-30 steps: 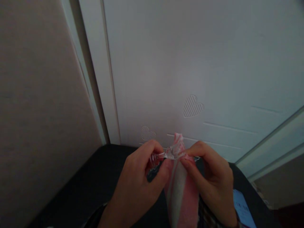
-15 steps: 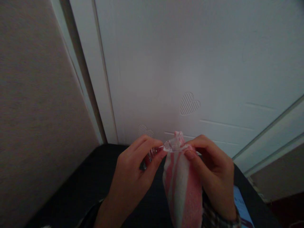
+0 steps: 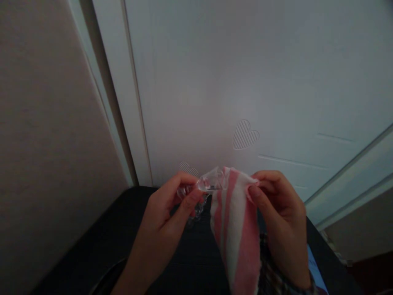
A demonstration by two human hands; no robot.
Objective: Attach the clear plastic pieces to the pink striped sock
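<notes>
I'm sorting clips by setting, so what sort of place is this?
Probably a room in a home, though which room I cannot tell. A dark tabletop stands by a white panel decorated with heart shapes, and a pink-and-white striped cloth is in use.

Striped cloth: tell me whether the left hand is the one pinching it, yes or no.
No, the right hand pinches the striped cloth, while the left hand holds a clear object.

Dim, soft-edged view, palest on the white panel (image 3: 270,78), darkest across the black tabletop (image 3: 192,262).
</notes>
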